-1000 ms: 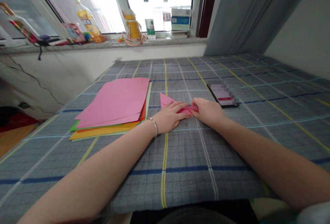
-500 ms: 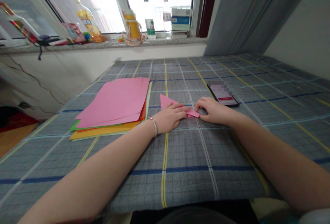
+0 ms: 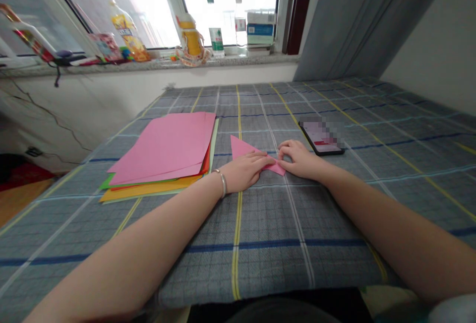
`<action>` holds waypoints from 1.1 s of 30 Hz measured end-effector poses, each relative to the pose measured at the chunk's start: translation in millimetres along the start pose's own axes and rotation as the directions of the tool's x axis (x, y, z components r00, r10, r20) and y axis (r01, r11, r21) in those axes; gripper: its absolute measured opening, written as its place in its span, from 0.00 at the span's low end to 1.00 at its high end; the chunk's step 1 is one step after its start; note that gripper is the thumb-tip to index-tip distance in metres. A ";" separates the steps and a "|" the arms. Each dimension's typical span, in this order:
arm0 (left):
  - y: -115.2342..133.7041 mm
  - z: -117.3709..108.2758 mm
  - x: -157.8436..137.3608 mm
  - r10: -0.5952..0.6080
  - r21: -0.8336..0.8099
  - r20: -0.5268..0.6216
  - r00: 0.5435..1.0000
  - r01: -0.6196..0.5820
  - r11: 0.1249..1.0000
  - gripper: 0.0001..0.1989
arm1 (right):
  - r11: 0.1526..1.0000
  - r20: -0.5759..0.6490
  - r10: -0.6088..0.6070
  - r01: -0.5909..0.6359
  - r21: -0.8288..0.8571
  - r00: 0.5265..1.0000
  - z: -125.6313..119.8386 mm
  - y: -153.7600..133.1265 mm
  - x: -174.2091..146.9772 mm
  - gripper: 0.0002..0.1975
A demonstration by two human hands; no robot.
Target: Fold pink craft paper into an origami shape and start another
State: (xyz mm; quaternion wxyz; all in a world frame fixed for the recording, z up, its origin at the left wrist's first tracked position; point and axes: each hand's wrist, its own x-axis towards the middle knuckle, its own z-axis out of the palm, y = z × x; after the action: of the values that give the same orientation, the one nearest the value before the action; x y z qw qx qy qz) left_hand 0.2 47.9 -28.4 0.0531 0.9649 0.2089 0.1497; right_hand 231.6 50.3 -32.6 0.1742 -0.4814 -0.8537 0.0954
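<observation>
head-worn view (forward, downward) over hands

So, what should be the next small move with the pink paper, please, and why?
I would probably press the right grip flat along the right end of the pink paper. The left grip lies across the paper, and the right one is at that end, its fingers curled. Whether any crease there is sharp, I cannot tell.

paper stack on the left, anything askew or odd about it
Slightly askew: the paper stack lies uneven, its pink sheets offset and a yellow-orange sheet jutting out at the near edge. No tears show.
</observation>
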 end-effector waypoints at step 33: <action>2.9 -26.4 -7.9 -0.077 0.185 0.093 0.993 0.058 0.981 0.10 | 0.953 0.225 0.298 -0.301 -0.021 0.928 -10.5 9.1 9.4 0.11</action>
State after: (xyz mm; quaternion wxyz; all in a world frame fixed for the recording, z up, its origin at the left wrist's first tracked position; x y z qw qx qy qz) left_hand -13.7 42.9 -5.0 -0.0200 0.9644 0.2514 0.0799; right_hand 238.4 62.9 -24.1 0.0629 -0.5906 -0.7839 0.1810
